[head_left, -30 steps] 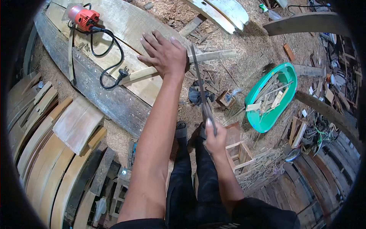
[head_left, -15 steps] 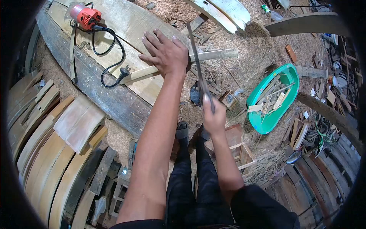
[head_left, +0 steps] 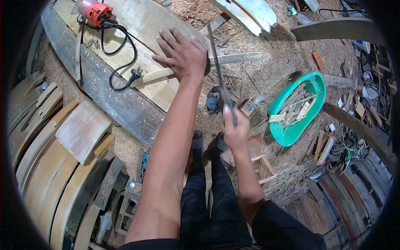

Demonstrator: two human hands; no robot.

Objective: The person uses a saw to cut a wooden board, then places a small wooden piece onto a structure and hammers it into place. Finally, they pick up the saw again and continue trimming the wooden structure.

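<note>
My left hand (head_left: 183,54) lies flat with its fingers spread, pressing a narrow wooden strip (head_left: 239,58) onto a broad plank surface (head_left: 146,25). The strip's far end sticks out past the plank's edge. In my closed right hand (head_left: 236,130) is a long, thin dark blade (head_left: 217,62), pointing away from me and crossing the strip just right of my left hand. Its teeth or edge cannot be made out, and my fingers hide most of the grip. Left of my left hand, a black power plug (head_left: 134,75) rests by the strip.
An orange-red power tool (head_left: 98,13) with a black cord sits on the planks. A green tub (head_left: 287,139) of wood scraps stands at right. Curved boards (head_left: 50,166) are stacked at lower left. Wood shavings cover the floor (head_left: 266,62). A small wooden frame (head_left: 266,168) is near my feet.
My right hand and the blade have shifted slightly, with the hand a little nearer to me. My left hand still presses on the strip. The view has shifted a little.
</note>
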